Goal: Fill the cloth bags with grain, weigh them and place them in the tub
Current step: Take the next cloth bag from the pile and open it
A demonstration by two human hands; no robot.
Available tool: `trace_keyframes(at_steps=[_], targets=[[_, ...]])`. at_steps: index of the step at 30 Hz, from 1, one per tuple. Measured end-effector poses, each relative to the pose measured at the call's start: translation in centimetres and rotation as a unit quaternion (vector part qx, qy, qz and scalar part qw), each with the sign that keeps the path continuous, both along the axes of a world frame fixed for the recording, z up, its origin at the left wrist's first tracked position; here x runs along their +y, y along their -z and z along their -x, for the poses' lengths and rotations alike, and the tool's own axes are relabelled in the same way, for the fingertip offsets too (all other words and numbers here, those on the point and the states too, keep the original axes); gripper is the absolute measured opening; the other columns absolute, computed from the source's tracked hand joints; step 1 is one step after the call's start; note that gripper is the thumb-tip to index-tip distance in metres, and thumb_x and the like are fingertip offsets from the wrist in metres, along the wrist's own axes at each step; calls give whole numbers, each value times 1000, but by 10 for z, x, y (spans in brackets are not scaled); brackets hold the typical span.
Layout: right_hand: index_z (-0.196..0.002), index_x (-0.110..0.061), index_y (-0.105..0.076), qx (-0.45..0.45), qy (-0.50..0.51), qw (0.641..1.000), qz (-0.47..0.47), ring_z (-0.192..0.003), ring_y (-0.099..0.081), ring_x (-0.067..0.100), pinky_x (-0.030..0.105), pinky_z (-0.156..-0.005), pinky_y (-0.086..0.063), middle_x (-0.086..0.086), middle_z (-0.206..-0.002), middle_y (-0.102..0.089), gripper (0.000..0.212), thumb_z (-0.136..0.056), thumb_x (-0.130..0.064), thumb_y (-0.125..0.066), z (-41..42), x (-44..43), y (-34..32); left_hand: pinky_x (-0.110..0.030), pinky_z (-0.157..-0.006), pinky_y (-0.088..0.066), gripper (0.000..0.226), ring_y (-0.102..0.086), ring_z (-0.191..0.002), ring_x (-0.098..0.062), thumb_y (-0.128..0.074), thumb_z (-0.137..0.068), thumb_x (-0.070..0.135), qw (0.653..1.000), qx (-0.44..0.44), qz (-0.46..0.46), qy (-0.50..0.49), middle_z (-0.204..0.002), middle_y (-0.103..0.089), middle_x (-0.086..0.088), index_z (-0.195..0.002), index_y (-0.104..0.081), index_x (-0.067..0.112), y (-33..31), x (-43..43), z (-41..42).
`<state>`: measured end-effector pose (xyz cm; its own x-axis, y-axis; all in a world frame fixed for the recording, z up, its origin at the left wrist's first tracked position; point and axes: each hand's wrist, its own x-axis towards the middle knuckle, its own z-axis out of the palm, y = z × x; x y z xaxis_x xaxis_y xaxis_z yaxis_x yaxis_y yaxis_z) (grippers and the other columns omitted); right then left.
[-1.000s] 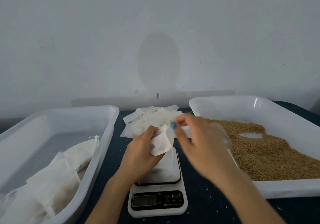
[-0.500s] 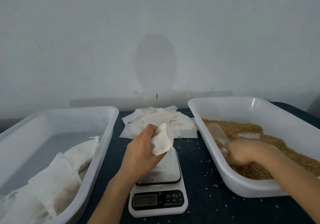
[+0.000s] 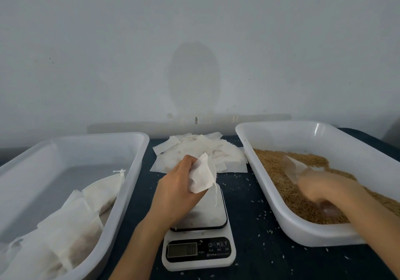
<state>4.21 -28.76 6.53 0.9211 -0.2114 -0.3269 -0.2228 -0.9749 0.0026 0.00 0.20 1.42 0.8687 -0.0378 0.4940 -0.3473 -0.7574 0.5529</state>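
Filled bags [image 3: 71, 221] lie in the tub [image 3: 135, 160] on your left, your left hand [image 3: 177, 193] clutches an empty cloth bag [image 3: 202, 178] over the scale [image 3: 201, 251], and your blurred right hand [image 3: 326, 190] grips a clear scoop [image 3: 293, 169] in the grain [image 3: 275, 167].

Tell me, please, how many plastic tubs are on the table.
2. The left tub holds filled cloth bags; the right tub holds grain. The scale sits between them. None appears hidden.

Left hand [image 3: 179, 191] curled, raised; right hand [image 3: 324, 190] blurred, extended forward.
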Motion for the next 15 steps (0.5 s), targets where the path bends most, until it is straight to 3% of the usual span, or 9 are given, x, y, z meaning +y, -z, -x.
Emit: trace_keyframes(at_steps=[2, 3, 4, 5, 6, 10, 12, 15], targets=[[-152, 4, -18, 77, -36, 996, -10, -62, -54, 12, 17, -43, -42, 15, -104, -58, 60, -97, 6, -42, 5, 3, -3, -30, -66, -50, 32, -58, -79, -10, -65, -81, 41, 1000, -3, -2, -2, -91, -58, 17, -101, -41, 31, 0, 0, 0], [-142, 1, -40, 99, -68, 993, -17, -56, -52, 10, 16, -40, -41, 9, -89, -55, 45, -98, 5, -41, 6, 3, -5, -30, -66, -49, 32, -58, -80, -9, -65, -82, 41, 1000, -4, -3, -3, -91, -57, 18, -101, -41, 32, 1, 0, -1], [-119, -9, -59, 120, -98, 987, -33, -49, -51, 8, 16, -41, -41, 5, -79, -53, 30, -99, 2, -41, 8, 3, -8, -30, -66, -50, 32, -58, -80, -9, -66, -82, 40, 1000, -3, -3, -4, -91, -57, 18, -101, -41, 33, 1, 0, -1], [-92, -18, -61, 133, -114, 983, -60, -45, -52, 7, 17, -44, -43, 4, -74, -55, 28, -100, -1, -40, 9, 2, -10, -31, -66, -50, 32, -58, -80, -9, -66, -83, 40, 1000, -1, -2, -5, -91, -57, 18, -101, -41, 32, 1, 0, -1], [-79, -19, -56, 141, -116, 979, -90, -44, -53, 9, 20, -48, -46, 4, -72, -58, 31, -103, -7, -39, 11, 1, -11, -31, -67, -50, 32, -58, -80, -9, -67, -83, 39, 1000, 0, -1, -5, -91, -57, 17, -101, -41, 32, 1, 0, -2], [-100, -5, -56, 143, -102, 969, -176, -54, -58, 9, 21, -58, -51, -2, -72, -62, 35, -107, -31, -34, 10, -13, -9, -32, -65, -50, 32, -58, -79, -10, -67, -82, 39, 1000, 4, 12, 0, -89, -58, 16, -100, -42, 31, 1, 0, -2], [-102, -6, -54, 133, -80, 954, -256, -54, -62, 7, 20, -55, -50, -1, -74, -65, 29, -106, -29, -37, 12, -22, -7, -33, -66, -51, 32, -59, -80, -11, -67, -81, 41, 1000, 5, 19, 0, -90, -59, 15, -99, -42, 31, 1, 0, -2], [-108, 1, -53, 123, -32, 913, -388, -63, -69, 19, 27, -57, -55, 8, -76, -72, 26, -104, -22, -41, 12, -38, -2, -32, -65, -51, 31, -59, -79, -8, -67, -82, 40, 1000, 10, 26, 3, -89, -59, 16, -99, -42, 32, 2, -1, -3]])
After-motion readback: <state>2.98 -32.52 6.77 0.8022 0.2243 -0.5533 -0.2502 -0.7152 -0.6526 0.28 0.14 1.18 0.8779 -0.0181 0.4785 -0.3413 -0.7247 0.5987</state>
